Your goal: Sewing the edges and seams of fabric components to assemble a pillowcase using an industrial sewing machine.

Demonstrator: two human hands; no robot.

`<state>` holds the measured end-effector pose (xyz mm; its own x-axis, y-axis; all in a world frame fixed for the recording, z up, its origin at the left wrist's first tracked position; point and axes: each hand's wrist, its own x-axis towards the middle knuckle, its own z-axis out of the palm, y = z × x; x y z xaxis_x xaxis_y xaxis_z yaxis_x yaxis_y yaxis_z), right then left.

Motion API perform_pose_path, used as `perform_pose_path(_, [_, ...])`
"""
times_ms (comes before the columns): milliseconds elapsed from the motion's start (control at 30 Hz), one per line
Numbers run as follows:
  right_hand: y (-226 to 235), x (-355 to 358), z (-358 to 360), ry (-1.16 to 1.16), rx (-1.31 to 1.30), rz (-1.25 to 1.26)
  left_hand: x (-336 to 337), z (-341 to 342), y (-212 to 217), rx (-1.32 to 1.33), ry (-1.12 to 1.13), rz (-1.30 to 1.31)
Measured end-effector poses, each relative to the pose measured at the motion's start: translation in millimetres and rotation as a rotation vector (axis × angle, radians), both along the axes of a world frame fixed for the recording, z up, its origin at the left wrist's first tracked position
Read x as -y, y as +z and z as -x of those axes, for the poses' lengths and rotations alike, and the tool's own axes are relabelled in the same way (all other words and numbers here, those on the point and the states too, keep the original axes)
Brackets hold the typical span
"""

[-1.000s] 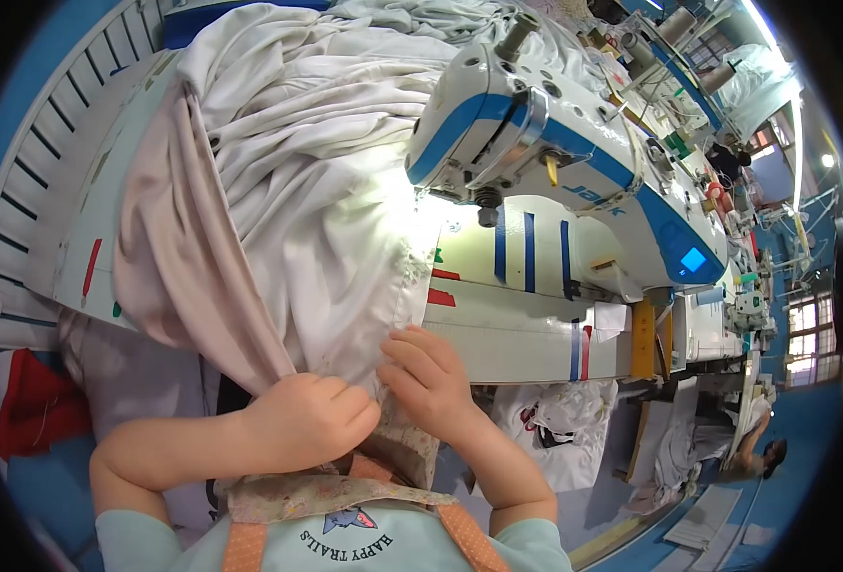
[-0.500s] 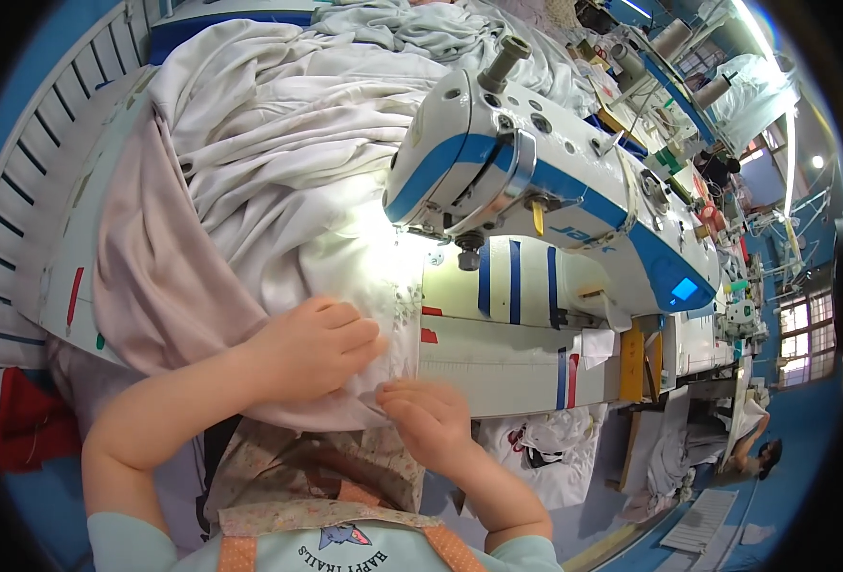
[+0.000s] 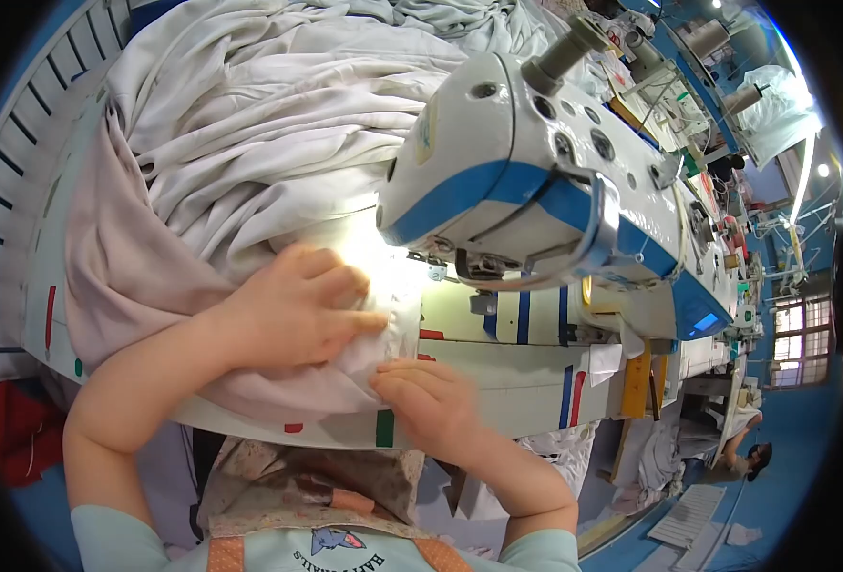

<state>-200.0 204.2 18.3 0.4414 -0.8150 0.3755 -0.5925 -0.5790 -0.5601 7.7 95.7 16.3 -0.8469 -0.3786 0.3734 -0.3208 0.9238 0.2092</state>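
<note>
A long pale cloth (image 3: 250,181), white with a pinkish side, lies in deep folds over the sewing table. My left hand (image 3: 307,305) rests on it near its right edge, fingers bent and a little apart, pressing it down. Just below, my right hand (image 3: 431,405) pinches the cloth's edge between thumb and fingers; it is slightly blurred. Beyond both hands stands a white and blue sewing machine (image 3: 498,181), its lamp lighting the cloth brightly. The cloth's edge runs toward the needle area, where glare and the machine head hide the detail.
Coloured tape strips (image 3: 574,396) mark the table (image 3: 498,372) to the right. A yellow bracket (image 3: 636,381) stands at its right side. White slatted rails (image 3: 11,172) line the left. Farther right, a person (image 3: 750,448) sits near heaped cloth, below thread cones (image 3: 708,38).
The view has come closer to the machine, which looks larger. My left hand's fingers have spread slightly on the cloth. The right hand stays at the cloth's edge, and more tabletop shows below the cloth.
</note>
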Motion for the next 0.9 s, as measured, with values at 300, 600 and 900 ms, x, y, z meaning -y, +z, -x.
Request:
perform_pose_path(300, [-3.8,23.7,0.6,0.001,0.007,0.060,-4.4,-50.2,48.1,0.408,0.017,-0.358])
perform_pose_path(600, [-1.4,-16.3,-15.8,-0.024,-0.068,0.167,-112.2,-19.9,45.3,0.138,-0.084,-0.314])
perform_pose_path(900, [-2.4,-29.6,-5.9,0.004,-0.100,0.160,-57.4,-15.0,23.1,0.160,0.024,-0.019])
